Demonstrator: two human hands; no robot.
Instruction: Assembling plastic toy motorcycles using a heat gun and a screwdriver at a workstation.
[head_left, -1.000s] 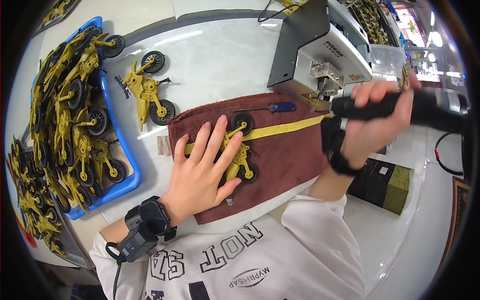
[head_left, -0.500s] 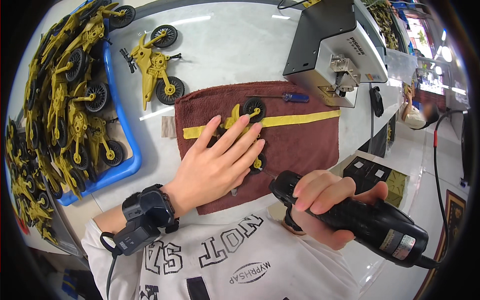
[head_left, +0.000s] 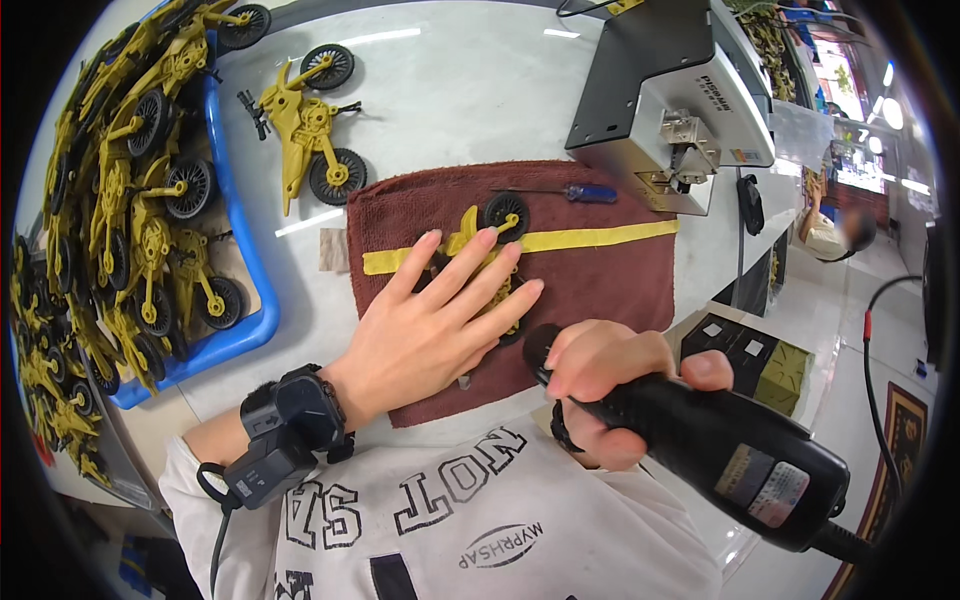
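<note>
My left hand (head_left: 425, 325) lies flat with spread fingers on a yellow toy motorcycle (head_left: 464, 232), pressing it against a brown towel (head_left: 605, 285). One black spoked wheel shows beyond the fingertips; most of the toy's middle is covered by the hand. In my right hand (head_left: 615, 375) is a black corded electric screwdriver (head_left: 735, 450), the fingers wrapped round its body. Its nose is tilted up and left, close to the toy's near wheel. The bit's tip cannot be made out.
A blue tray (head_left: 262, 320) piled with yellow toy motorcycles fills the left. Another toy motorcycle (head_left: 300, 130) lies beyond the towel. A blue-handled screwdriver (head_left: 590, 193) rests on the towel's far part. A metal box-like machine (head_left: 640, 110) stands far right; a person (head_left: 825, 225) sits beyond.
My right hand has tipped the electric screwdriver, its nose moving slightly up and left and its rear end down. The left hand stays on the toy, its fingers barely shifted.
</note>
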